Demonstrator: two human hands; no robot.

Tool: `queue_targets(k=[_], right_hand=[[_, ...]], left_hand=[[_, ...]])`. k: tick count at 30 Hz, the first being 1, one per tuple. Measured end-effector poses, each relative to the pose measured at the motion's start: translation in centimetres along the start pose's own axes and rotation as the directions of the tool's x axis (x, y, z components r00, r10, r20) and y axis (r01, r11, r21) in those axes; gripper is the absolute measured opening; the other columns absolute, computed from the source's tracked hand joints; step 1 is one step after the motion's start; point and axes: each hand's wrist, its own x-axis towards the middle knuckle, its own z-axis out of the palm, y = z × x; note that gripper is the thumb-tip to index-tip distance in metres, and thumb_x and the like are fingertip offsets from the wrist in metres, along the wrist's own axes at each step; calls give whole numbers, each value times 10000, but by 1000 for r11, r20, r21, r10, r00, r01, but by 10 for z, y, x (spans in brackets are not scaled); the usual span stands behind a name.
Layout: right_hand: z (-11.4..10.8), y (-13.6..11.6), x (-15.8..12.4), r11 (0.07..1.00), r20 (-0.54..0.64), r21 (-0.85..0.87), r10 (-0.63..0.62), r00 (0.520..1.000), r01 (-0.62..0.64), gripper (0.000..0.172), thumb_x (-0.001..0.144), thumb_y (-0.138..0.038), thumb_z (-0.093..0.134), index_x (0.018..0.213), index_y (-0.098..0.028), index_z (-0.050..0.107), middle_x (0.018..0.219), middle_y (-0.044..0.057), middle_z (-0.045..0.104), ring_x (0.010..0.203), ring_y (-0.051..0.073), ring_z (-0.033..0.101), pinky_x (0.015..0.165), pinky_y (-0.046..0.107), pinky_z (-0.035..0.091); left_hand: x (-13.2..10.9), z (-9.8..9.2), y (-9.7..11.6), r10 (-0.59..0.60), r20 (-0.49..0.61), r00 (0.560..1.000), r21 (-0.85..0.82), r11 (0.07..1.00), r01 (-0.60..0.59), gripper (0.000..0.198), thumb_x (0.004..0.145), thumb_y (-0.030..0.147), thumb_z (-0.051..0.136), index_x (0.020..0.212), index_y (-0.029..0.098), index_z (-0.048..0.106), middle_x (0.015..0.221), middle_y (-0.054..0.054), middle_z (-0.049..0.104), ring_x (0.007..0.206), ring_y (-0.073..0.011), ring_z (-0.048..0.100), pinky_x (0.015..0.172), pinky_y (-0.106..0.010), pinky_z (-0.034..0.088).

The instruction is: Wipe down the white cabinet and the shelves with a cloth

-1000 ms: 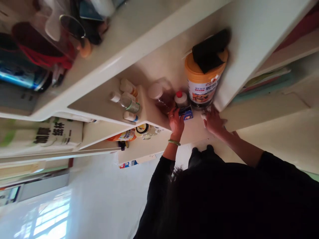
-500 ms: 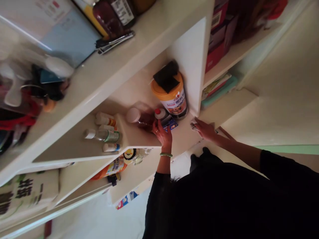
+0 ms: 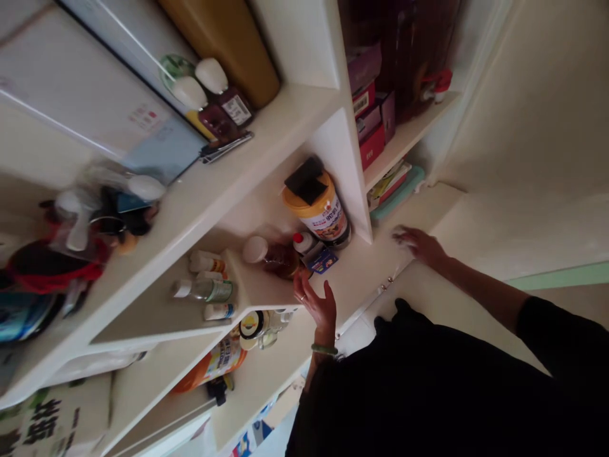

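Note:
My left hand (image 3: 318, 303), with a ring and a green bangle, is held open at the shelf's front edge, its thumb apart from its fingers. Just beyond its fingertips stand a brown jar with a white lid (image 3: 280, 259), a red-capped bottle (image 3: 303, 242) and a small blue box (image 3: 323, 261). Whether the fingertips touch the jar, I cannot tell. Over the ledge to the right, my right hand (image 3: 425, 246) is closed on a crumpled whitish cloth (image 3: 403, 237), blurred by motion. A large orange-lidded tub (image 3: 328, 219) stands between the hands, dark pouch (image 3: 307, 179) on top.
An upright divider (image 3: 354, 178) separates the tub from pink boxes (image 3: 373, 146) and a teal tray (image 3: 404, 193). Small bottles (image 3: 209, 290) occupy the left compartment. Below are a glass jar (image 3: 254, 325) and an orange bottle (image 3: 214, 363). Upper shelves carry spoons and dark red bottles (image 3: 233, 108).
My left hand has drawn back from the red-capped bottle and blue box toward the shelf edge. My right hand has moved right along the ledge with the cloth. The camera view has shifted.

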Motion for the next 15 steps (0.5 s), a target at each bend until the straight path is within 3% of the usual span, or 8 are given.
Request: queue_targets(k=[3, 5, 7, 9, 11, 13, 15], right_hand=[[-26, 37, 9, 978, -82, -39, 203, 976, -207, 652, 1013, -57, 463, 1556, -110, 820, 1743, 353, 632, 1545, 413, 677, 1113, 514, 610], [-27, 32, 16, 962, -116, -40, 264, 957, -270, 680, 1020, -59, 437, 1595, -80, 799, 1747, 394, 603, 1499, 445, 704, 1071, 545, 615], [-13, 6, 18, 976, -102, -22, 214, 971, -217, 699, 994, -44, 444, 1552, -158, 849, 1745, 322, 647, 1464, 427, 738, 1074, 548, 640], [9, -27, 15, 998, -58, 7, 67, 996, -67, 704, 950, -30, 508, 1467, -298, 904, 1746, 164, 704, 1506, 357, 736, 1142, 499, 652], [27, -50, 11, 998, -36, 28, -53, 998, 54, 668, 928, -68, 599, 1452, -347, 906, 1702, 99, 750, 1525, 334, 735, 1209, 498, 645], [32, -47, 11, 994, -66, 30, -103, 992, 105, 629, 914, -100, 617, 1422, -328, 909, 1665, 96, 778, 1493, 334, 753, 1228, 527, 650], [21, -18, 15, 997, -122, 16, -71, 990, 73, 591, 913, -120, 588, 1375, -298, 912, 1639, 124, 791, 1427, 356, 777, 1194, 576, 668]], left_hand=[[-7, -10, 3, 26, -21, 999, -20, 999, -27, 591, 1116, 376, 726, 1672, 198, 633, 1683, -305, 617, 1672, -447, 586, 1404, -750, 463], [-8, -11, 8, 57, -17, 998, -43, 997, -57, 583, 1111, 339, 736, 1673, 221, 637, 1675, -283, 631, 1658, -428, 607, 1391, -721, 498], [-6, -7, 16, 88, -3, 996, -81, 993, -88, 579, 1113, 312, 738, 1675, 220, 638, 1678, -284, 633, 1653, -424, 615, 1377, -710, 521], [-3, 1, 28, 117, 8, 993, -125, 985, -115, 560, 1121, 297, 732, 1667, 211, 644, 1681, -289, 634, 1644, -423, 624, 1365, -700, 537], [0, 9, 42, 150, 26, 988, -166, 976, -144, 540, 1128, 285, 723, 1658, 210, 649, 1674, -287, 646, 1618, -412, 650, 1342, -675, 568], [6, 16, 56, 190, 49, 981, -195, 965, -177, 530, 1129, 271, 721, 1653, 219, 658, 1669, -280, 659, 1587, -400, 677, 1312, -649, 601], [14, 21, 70, 228, 68, 971, -204, 956, -210, 521, 1124, 256, 722, 1642, 231, 673, 1673, -273, 666, 1582, -396, 683, 1300, -644, 611]])
